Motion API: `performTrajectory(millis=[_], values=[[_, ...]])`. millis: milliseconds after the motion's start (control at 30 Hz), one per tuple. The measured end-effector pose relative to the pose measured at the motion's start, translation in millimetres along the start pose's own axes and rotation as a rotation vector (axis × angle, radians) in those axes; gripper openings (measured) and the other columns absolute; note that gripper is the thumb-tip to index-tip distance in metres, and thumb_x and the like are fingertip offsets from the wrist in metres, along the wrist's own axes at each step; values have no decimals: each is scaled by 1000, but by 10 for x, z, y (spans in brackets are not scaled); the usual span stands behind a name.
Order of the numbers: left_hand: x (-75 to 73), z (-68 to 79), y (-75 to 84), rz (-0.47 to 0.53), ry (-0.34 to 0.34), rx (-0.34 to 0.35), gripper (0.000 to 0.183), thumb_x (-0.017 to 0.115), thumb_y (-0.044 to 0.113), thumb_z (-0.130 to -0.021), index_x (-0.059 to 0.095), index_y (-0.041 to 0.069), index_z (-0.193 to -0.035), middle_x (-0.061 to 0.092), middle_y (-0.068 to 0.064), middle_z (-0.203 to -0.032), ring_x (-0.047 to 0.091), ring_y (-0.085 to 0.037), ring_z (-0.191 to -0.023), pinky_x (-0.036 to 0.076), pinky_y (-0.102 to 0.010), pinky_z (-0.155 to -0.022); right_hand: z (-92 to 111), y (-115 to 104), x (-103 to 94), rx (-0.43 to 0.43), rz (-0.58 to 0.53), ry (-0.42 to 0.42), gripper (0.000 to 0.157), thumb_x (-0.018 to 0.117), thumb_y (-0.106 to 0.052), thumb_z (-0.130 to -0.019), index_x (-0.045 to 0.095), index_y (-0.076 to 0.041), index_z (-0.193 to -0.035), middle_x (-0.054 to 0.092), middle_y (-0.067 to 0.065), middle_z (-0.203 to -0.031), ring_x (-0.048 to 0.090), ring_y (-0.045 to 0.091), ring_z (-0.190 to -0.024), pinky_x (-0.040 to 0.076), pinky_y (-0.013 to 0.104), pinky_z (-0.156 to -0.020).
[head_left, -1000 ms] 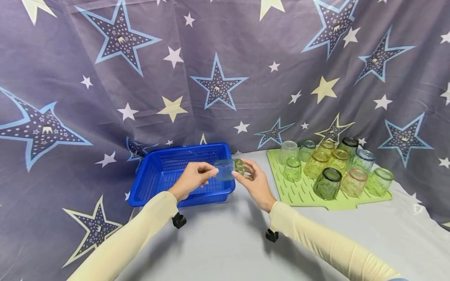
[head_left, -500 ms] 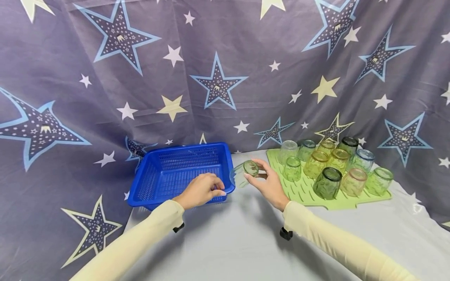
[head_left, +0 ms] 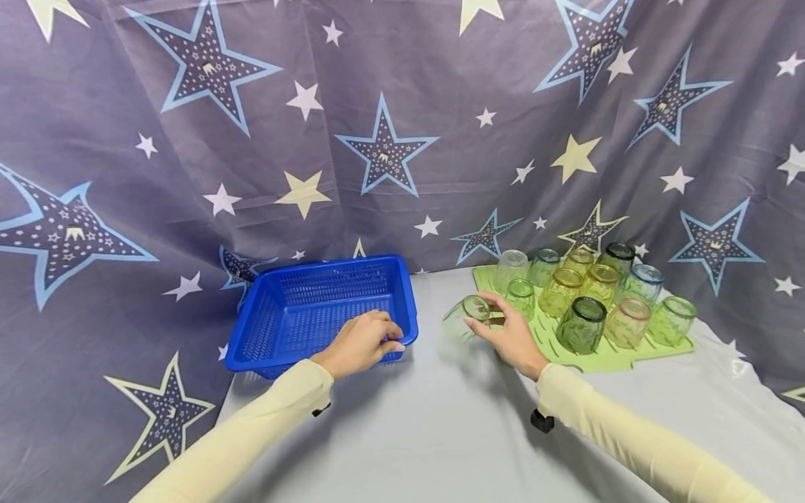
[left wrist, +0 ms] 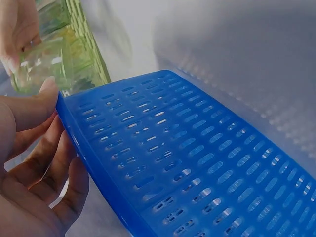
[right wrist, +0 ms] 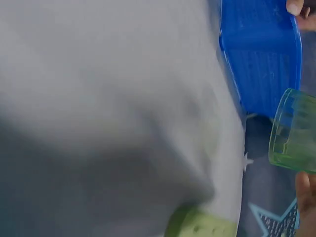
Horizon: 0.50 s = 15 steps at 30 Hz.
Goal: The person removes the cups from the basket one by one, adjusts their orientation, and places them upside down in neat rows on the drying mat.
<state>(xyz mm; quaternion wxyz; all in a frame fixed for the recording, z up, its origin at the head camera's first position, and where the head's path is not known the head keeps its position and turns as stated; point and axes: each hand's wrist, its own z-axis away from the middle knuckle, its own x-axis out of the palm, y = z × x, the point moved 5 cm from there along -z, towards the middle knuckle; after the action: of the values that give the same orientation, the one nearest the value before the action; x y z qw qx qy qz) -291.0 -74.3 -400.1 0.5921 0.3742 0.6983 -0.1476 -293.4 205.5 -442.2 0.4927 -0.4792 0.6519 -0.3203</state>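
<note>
In the head view, my right hand (head_left: 512,342) holds a clear green drinking glass (head_left: 458,323) near its thick base end, between thumb and fingers. The glass is tilted, its mouth toward the lower left, above the table between basket and mat. The right wrist view has the glass (right wrist: 296,138) at its right edge. My left hand (head_left: 365,342) is at the front right corner of a blue perforated plastic basket (head_left: 264,360). In the left wrist view the left thumb and curled fingers meet the basket's rim (left wrist: 91,158).
On the right, a light green drying mat (head_left: 604,362) bears several upturned glasses, among them a dark green one (head_left: 581,326) and a pink one (head_left: 627,323). A grey-white cloth (head_left: 402,433) covers the table. A star-patterned curtain (head_left: 352,70) hangs close behind.
My left hand has let go of the glass and moved down to the basket's corner. My right hand has carried the glass to the right toward the mat, tilting its mouth downward.
</note>
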Motion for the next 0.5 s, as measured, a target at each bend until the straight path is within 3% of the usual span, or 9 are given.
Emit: performTrajectory(millis=[300,500], values=[[-13,-2,-11,-6,7,23,16,78,26,-94,82,15,-106,68,6,-94,62,-11,-84,54,-27,-70,141,237,-390,46,123,49,64,79,-35,-93,54,-12,-148,59,15,-137,61,32,-116,52,49,-97],[-4,0,-14,-25,14,38,15,78,27,-94,82,16,-105,67,7,-93,58,-8,-81,52,-26,-69,196,276,-570,22,253,55,66,79,-36,-93,54,-11,-148,57,17,-141,57,35,-122,51,52,-96]])
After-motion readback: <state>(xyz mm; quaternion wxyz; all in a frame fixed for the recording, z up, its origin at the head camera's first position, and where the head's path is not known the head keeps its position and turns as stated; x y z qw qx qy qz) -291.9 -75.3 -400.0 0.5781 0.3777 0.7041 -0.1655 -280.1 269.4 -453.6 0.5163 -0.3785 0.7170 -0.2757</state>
